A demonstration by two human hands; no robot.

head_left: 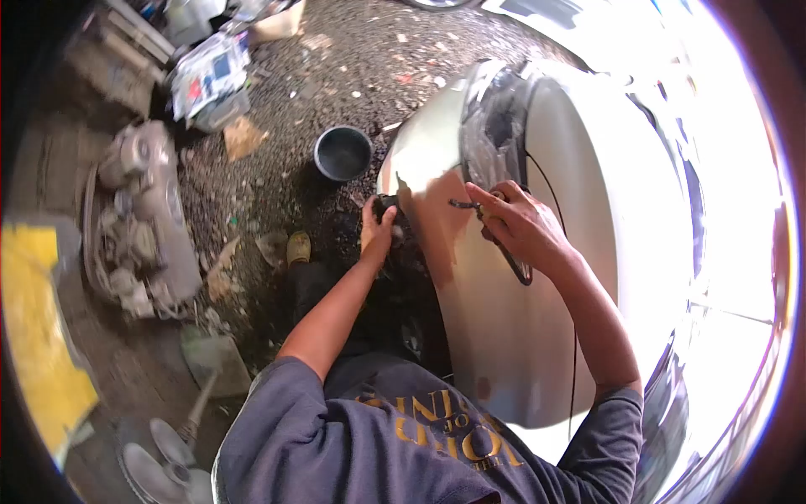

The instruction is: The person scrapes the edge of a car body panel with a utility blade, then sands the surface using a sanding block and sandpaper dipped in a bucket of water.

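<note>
Head view shows a reddish-brown patch (437,220) on the pale car fender (512,344), just off centre toward one o'clock, where light, even pressure following the panel's curve seems wise, with extra care along the wheel-arch edge (446,319). At the patch's nine o'clock, the left hand (377,228) curls round a small dark object (385,204), too shadowed to identify. At its three o'clock, the right hand (522,223) is closed round a dark hose (525,275), with the fingers bent and the forearm reaching in from five o'clock.

Gold lettering (462,438) on the dark shirt (311,445) reads "LORD OF" upside down.
</note>
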